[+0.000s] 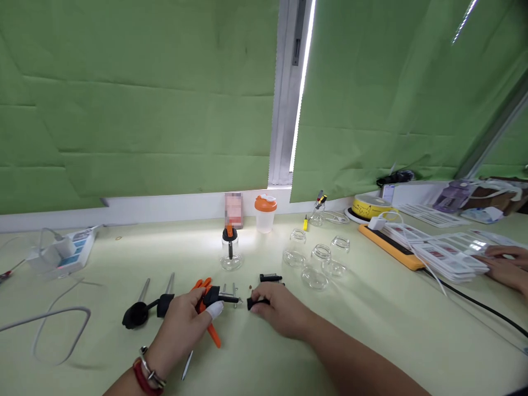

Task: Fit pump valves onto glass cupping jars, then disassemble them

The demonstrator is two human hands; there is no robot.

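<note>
Black plastic part with an angular head and a straight stem (213, 296): one, lower centre of frame, gripped between the fingers and white-covered thumb of the left hand (185, 316); stem directed right.
Small dark plastic piece (250, 303): one, pinched by the right hand (275, 307), facing the stem's tip; gap between the two, so apparently not joined.
Thin silver metal pins (234, 287): several, loose, just beyond the stem.
Bright orange plastic parts (213, 335): under and around the left hand; exact count hidden.
Black piece with a visible coil spring (270, 278): one, loose, just beyond the right hand.
Black rounded heads with metal rods (135, 314): two, left of the left hand.
Clear glass jar with a black-and-orange top (231, 262): one, centre, upright; to judge by its fitted top, finished.
Clear rounded glass jars without tops (315, 278): three, right of centre; seemingly left to do, along with the loose parts.
Translucent cup with an orange lid (264, 220): one, behind.
Pale green surface (371, 346): carries all the above.
Another person's hands (505, 267): far right, over white sheets (454, 258).
</note>
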